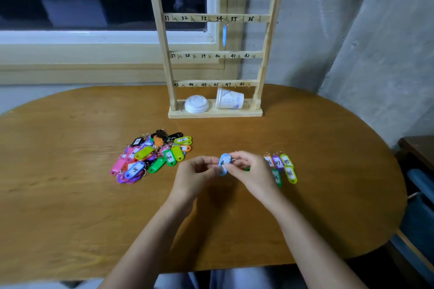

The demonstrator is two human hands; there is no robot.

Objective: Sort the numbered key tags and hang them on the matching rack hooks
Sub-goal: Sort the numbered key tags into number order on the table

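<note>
Blue tag (223, 164) pinched between left hand (197, 171) and right hand (249, 169), fingers covering most of its number. A green tag (246, 168) just peeks from behind the right hand. The rack (165, 54) runs off the top edge. The hanging tag (224, 35) is edge-on, its number unreadable. The pile (150, 155) buries its lower tags.

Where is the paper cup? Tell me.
In the head view, the paper cup sits on the rack base, right of the white lid, below hook 47.

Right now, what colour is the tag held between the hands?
The tag is light blue; best in head view.
</note>
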